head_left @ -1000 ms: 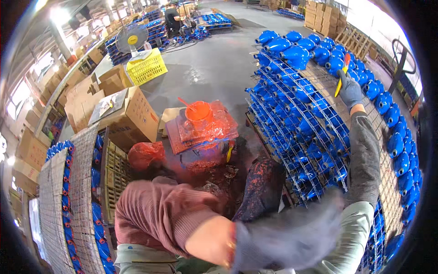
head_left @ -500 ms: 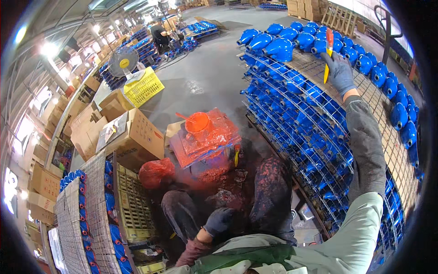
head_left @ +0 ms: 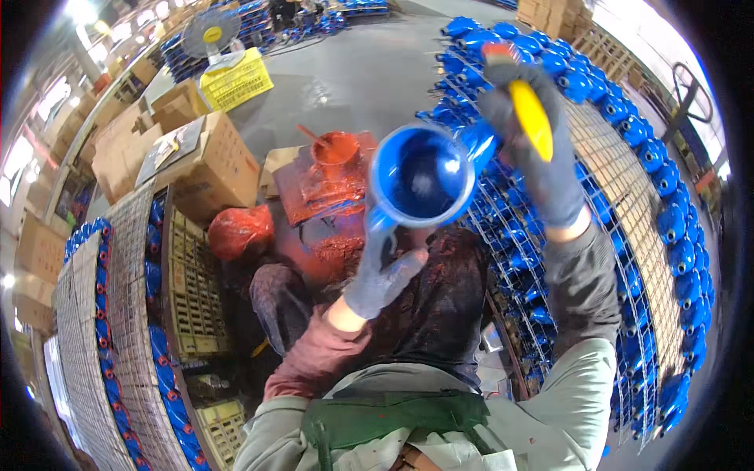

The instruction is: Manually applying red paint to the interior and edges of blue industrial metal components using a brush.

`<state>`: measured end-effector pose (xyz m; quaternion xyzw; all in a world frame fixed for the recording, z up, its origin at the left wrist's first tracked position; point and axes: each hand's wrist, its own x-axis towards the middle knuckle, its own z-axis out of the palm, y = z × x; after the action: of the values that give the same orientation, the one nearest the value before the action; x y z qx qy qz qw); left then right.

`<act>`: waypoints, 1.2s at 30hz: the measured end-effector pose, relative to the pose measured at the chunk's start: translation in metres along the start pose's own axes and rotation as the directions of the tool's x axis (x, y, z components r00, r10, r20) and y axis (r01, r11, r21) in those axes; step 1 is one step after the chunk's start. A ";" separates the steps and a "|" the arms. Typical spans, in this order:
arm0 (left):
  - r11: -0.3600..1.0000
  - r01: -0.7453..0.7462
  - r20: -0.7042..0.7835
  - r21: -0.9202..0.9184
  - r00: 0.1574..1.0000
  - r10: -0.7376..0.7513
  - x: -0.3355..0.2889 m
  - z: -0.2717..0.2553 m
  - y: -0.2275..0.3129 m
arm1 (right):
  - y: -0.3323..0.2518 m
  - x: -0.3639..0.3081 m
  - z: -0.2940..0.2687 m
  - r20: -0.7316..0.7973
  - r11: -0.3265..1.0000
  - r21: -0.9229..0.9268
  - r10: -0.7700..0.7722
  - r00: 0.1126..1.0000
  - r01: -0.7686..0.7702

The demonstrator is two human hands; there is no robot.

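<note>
A blue hollow metal housing point(head_left: 381, 177) is held up in front of me, its round open mouth toward me and its neck pointing right. My right hand point(head_left: 534, 157), in a dark glove, grips the neck. The same hand keeps a paintbrush point(head_left: 531, 118) with a yellow handle and reddish tip across its fingers. My left hand point(head_left: 381, 275), gloved in grey, supports the housing from below left; its fingers are partly hidden behind the housing and its thumb is spread. Beyond the hands, a red paint pot point(head_left: 336, 151) with a stick in it stands on a red-smeared stand point(head_left: 302, 192).
To the right, wire-mesh racks point(head_left: 597, 141) carry many blue housings point(head_left: 671, 224). More mesh layers point(head_left: 129, 290) with blue parts stand at left. A red-covered bundle point(head_left: 240, 232), a cardboard box point(head_left: 224, 161), a yellow crate point(head_left: 236, 82) and a fan point(head_left: 210, 35) lie beyond.
My right hand has come back from the rack with a blue housing, still holding the paintbrush. My left hand has risen from my lap to the housing. The view has shifted.
</note>
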<state>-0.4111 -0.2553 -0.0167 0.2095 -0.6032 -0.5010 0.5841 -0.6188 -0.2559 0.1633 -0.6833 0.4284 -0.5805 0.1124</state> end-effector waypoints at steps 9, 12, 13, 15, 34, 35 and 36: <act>0.471 0.092 -0.035 -0.877 0.966 -0.255 0.068 -0.084 0.039 | 0.020 -0.047 0.083 0.074 0.869 0.320 0.373 0.925 -0.376; 0.202 0.243 0.225 -0.949 0.968 -0.111 0.100 -0.127 0.018 | 0.059 -0.037 0.096 0.053 0.878 0.242 0.413 0.909 -0.413; 0.200 0.232 0.219 -0.952 0.972 -0.085 0.102 -0.141 0.010 | 0.074 -0.040 0.112 -0.013 0.867 0.266 0.439 0.898 -0.420; 0.236 0.196 0.173 -0.952 0.978 -0.114 0.100 -0.171 -0.008 | 0.106 -0.044 0.142 0.030 0.856 0.334 0.410 0.912 -0.396; 0.128 -0.367 -0.385 -0.921 0.908 -0.167 0.072 -0.257 -0.014 | 0.362 -0.003 0.279 -0.002 0.836 -0.028 0.548 0.837 -0.547; 0.131 -0.353 -0.372 -0.927 0.912 -0.173 0.072 -0.259 -0.014 | 0.362 -0.004 0.274 -0.025 0.782 0.069 0.622 0.782 -0.619; 0.123 -0.343 -0.360 -0.931 0.918 -0.169 0.071 -0.259 -0.015 | 0.361 -0.006 0.268 -0.046 0.726 0.162 0.682 0.730 -0.668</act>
<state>-0.1950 -0.4139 -0.0419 -0.1726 -0.0052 -0.6849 0.7079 -0.5447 -0.5626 -0.1567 -0.4406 0.6127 -0.5614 0.3397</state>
